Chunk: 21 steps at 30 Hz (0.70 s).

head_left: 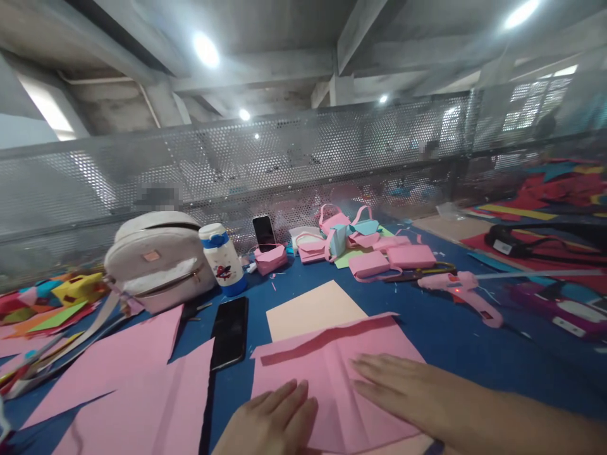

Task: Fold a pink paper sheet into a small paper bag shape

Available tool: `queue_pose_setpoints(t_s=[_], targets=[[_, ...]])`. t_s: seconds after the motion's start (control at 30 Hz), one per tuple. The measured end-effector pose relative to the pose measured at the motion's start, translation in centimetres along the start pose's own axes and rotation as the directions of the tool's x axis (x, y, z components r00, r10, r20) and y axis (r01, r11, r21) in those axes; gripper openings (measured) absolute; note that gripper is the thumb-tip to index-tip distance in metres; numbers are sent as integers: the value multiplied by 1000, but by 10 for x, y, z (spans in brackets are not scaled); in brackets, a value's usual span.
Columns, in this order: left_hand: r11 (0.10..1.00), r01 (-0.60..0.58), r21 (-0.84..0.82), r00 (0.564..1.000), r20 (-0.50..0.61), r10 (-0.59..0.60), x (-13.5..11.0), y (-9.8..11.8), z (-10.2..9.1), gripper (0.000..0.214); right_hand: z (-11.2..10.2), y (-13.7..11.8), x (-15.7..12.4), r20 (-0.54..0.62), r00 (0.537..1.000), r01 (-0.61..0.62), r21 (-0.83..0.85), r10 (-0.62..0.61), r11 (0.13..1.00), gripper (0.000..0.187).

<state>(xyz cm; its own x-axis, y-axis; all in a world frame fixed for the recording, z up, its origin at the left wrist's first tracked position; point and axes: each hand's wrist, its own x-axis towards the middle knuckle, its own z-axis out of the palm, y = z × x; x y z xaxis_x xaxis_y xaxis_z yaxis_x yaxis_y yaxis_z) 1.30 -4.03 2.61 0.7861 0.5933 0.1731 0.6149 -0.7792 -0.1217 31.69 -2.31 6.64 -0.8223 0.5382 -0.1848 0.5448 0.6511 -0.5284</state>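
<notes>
A creased sheet of pink paper (327, 360) lies in front of me, its far edge folded over in a narrow strip. My left hand (272, 420) rests on its near left part, fingers stretched out and slightly bent. My right hand (403, 385) lies flat across its right side, fingers extended toward the middle crease. Neither hand grips anything. Beyond the pink sheet, and partly under it, is a cream sheet of paper (313, 306). More pink sheets (137, 392) lie to the left of my left hand.
A black phone (231, 332), a white bottle (222, 259) and a pale backpack (156, 265) stand left. Small pink paper bags (370, 264) are at the back. A pink glue gun (459, 291) with a lit red light lies right. Perforated metal panels (294, 164) border the blue table (497, 373).
</notes>
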Motion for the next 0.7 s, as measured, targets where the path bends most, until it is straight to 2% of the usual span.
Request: queue_pose_setpoints(t_s=[0.07,0.17,0.23,0.3,0.4,0.47,0.53,0.63,0.7], targets=[[993,69,-96,998,17,-67,3,-5,-6,29,3,1,3,-66,998,12,-57,-16,998,61],[958,200,-204,977,113,-180,9,-9,-20,32,3,9,11,-224,973,26,-139,-57,990,34],[950,217,-225,972,142,-188,12,-11,-28,30,1,14,16,-271,957,45,-206,-101,977,32],[959,175,-222,982,105,-155,14,-12,-30,29,0,18,21,-252,950,102,-312,-186,945,41],[983,60,-172,997,-32,-67,14,-13,-25,29,5,23,29,-154,915,263,-474,-373,840,56],[994,-23,-103,992,-125,10,12,-13,-19,30,13,28,36,-123,872,340,-543,-473,768,49],[996,-80,-28,984,-159,74,10,-14,-17,31,21,33,42,-151,835,350,-596,-529,723,40],[995,-102,14,987,-124,103,4,-15,-21,31,25,39,44,-210,816,332,-593,-538,734,38],[999,-40,-29,990,-136,36,-1,-17,-25,30,19,40,42,-230,845,317,-513,-483,798,36]])
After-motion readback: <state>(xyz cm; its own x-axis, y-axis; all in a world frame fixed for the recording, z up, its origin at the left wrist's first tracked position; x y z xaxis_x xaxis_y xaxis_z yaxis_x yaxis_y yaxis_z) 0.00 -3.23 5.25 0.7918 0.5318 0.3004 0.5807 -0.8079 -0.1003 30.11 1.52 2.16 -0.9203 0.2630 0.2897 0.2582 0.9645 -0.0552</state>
